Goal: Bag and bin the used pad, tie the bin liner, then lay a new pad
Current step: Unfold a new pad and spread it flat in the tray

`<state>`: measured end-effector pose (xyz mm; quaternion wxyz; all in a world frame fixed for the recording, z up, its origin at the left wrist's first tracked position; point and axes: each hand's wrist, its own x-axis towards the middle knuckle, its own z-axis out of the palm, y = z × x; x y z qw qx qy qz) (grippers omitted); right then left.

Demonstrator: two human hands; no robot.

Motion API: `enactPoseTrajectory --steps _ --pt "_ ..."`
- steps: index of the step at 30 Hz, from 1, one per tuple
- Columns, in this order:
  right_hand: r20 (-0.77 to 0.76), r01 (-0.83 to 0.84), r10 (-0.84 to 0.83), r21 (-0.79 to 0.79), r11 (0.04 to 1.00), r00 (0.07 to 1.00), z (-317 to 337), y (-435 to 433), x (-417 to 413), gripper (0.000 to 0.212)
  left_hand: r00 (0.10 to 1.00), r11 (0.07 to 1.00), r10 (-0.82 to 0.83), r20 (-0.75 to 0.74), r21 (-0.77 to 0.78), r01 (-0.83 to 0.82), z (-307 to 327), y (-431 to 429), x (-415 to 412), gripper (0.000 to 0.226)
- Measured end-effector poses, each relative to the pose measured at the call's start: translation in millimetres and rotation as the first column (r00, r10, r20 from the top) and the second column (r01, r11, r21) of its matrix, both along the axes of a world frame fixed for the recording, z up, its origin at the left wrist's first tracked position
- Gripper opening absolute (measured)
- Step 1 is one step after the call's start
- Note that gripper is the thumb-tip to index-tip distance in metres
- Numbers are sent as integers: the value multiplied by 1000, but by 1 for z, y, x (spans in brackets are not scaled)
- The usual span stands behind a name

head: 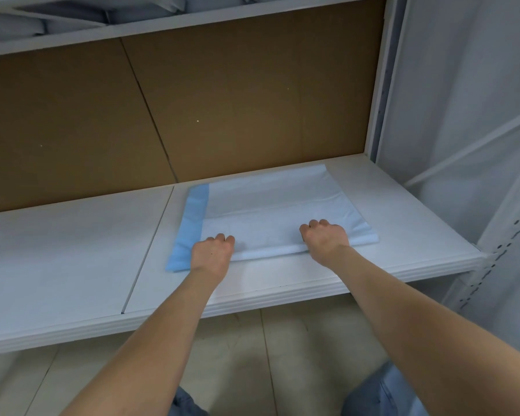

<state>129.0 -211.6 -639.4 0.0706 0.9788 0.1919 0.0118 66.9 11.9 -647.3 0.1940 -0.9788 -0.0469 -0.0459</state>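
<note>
A white pad with a blue border strip along its left side lies partly folded on the white shelf. Its near flap is doubled over. My left hand grips the near folded edge close to the blue strip, fingers curled. My right hand grips the same folded edge further right, fingers curled over it. No bin, bag or liner is in view.
Brown cardboard backs the shelf. A white upright post stands at the right, with a perforated post nearer me. An upper shelf holds white bundles. Tiled floor lies below the shelf edge.
</note>
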Motion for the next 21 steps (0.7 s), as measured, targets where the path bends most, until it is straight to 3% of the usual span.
enactPoseTrajectory --steps 4,7,10,13,16,19,21 --pt "-157 39 -35 23 999 987 1 -5 1 42 996 985 -25 -80 -172 11 5 8 -1 25" --pt "-294 61 -46 41 997 955 12 -6 1 43 977 957 -41 -210 -288 -21 14 13 -1 32" --pt "-399 136 -41 211 968 916 16 -10 3 36 969 906 -83 -234 -423 -24 13 15 -1 36" --pt "-395 199 -70 296 934 916 11 -15 2 43 982 881 -56 -180 -472 -36 8 13 -5 35" --pt "-354 214 -120 240 947 927 4 -18 3 40 982 888 -38 -183 -457 -51 6 12 -7 31" --pt "-361 246 -174 163 955 916 7 -20 6 43 981 803 13 -192 -583 -125 7 13 -6 39" --pt "-323 261 -199 162 952 925 7 -21 10 45 989 815 69 -132 -564 -133 6 15 -3 39"
